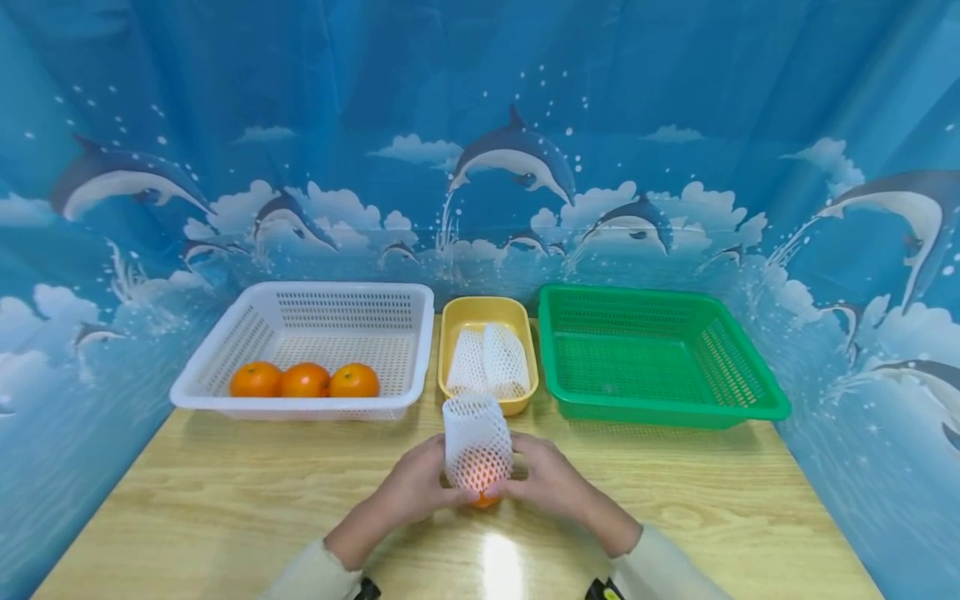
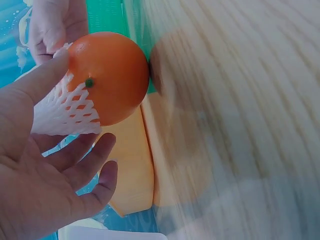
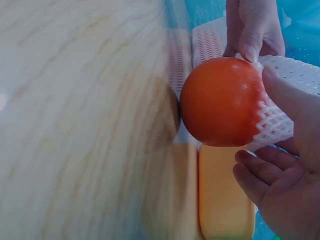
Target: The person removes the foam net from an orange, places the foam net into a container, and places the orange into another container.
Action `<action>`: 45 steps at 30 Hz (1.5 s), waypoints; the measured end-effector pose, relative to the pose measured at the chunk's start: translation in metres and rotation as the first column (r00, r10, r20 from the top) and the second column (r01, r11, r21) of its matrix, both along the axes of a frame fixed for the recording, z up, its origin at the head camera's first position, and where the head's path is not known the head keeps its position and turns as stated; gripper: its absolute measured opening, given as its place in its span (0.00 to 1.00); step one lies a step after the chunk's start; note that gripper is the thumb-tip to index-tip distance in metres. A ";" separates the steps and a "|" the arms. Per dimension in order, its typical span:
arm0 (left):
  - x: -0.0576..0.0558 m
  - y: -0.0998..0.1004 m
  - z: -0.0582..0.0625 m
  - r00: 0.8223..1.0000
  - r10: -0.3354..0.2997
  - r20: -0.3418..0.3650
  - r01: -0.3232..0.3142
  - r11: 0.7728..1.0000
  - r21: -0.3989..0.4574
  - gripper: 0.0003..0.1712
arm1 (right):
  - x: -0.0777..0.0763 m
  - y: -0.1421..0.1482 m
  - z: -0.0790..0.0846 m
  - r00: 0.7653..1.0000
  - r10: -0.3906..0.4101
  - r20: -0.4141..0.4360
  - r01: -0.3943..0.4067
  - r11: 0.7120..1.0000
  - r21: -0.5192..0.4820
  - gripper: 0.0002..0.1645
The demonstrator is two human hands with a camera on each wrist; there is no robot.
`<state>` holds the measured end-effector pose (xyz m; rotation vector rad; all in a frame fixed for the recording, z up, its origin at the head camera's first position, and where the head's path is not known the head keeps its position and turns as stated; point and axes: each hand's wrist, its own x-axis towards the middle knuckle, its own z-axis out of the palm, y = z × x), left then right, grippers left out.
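Observation:
A white foam net sleeve (image 1: pixel 476 425) is partly drawn over an orange (image 3: pixel 220 102) that rests on the wooden table. My left hand (image 1: pixel 416 483) pinches the sleeve's edge from the left, thumb against the fruit. From the right, my right hand (image 1: pixel 547 483) pinches the opposite edge the same way. In the left wrist view, the lower part of the orange (image 2: pixel 112 75) with its green stem spot sticks out bare below the net. The sleeve's upper end stands up loose above the fruit.
Behind my hands sits a yellow bin (image 1: pixel 487 308) with white foam sleeves (image 1: pixel 504 358). To its left, a white basket (image 1: pixel 300 403) holds three oranges (image 1: pixel 305 380). A green basket (image 1: pixel 663 412) stands to the right, and a dolphin-print curtain (image 1: pixel 480 100) hangs behind everything.

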<state>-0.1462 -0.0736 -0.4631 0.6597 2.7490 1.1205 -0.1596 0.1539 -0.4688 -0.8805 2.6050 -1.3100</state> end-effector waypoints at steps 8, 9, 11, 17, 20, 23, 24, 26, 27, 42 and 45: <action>0.001 -0.002 0.003 0.999 0.036 -0.019 -0.035 0.999 0.024 0.33 | -0.001 -0.001 -0.006 0.997 0.049 0.058 -0.050 0.999 0.015 0.39; 0.001 -0.002 0.004 0.999 0.044 -0.020 -0.044 0.999 0.031 0.31 | -0.001 -0.001 -0.006 0.997 0.052 0.059 -0.053 0.999 0.014 0.37; 0.001 -0.003 0.004 0.998 0.060 -0.024 -0.059 0.997 0.040 0.28 | -0.002 -0.001 -0.006 0.997 0.058 0.060 -0.058 0.998 0.006 0.36; 0.001 -0.004 0.003 0.998 0.065 -0.023 -0.064 0.997 0.042 0.29 | -0.002 -0.002 -0.004 0.999 0.042 0.034 -0.043 0.999 0.013 0.32; 0.001 -0.004 0.001 0.998 0.054 -0.014 -0.054 0.997 0.055 0.32 | -0.002 -0.002 -0.004 0.999 0.025 0.021 -0.025 1.000 0.016 0.30; 0.001 -0.003 -0.002 1.000 0.027 0.004 -0.027 0.995 0.097 0.36 | -0.001 -0.002 -0.004 1.000 0.012 0.008 -0.012 1.000 0.003 0.27; 0.000 -0.002 -0.003 1.000 0.018 0.011 -0.019 0.994 0.112 0.37 | -0.001 -0.002 -0.004 1.000 0.009 0.003 -0.009 1.000 -0.004 0.26; 0.000 -0.002 -0.004 1.000 0.007 0.026 -0.010 0.990 0.138 0.38 | 0.000 -0.003 -0.004 1.000 0.002 -0.004 -0.002 1.000 -0.020 0.25; 0.000 -0.001 -0.004 1.000 0.005 0.031 -0.009 0.989 0.149 0.39 | 0.000 -0.003 -0.004 1.000 -0.001 -0.007 0.001 1.000 -0.029 0.25; -0.002 0.003 -0.002 0.994 0.102 0.036 -0.106 0.983 0.147 0.25 | -0.001 -0.001 -0.006 0.999 -0.044 0.032 0.047 0.995 -0.084 0.35; -0.001 0.004 -0.001 0.992 0.118 0.035 -0.121 0.982 0.147 0.25 | -0.001 -0.001 -0.008 0.999 -0.032 0.030 0.034 0.995 -0.093 0.32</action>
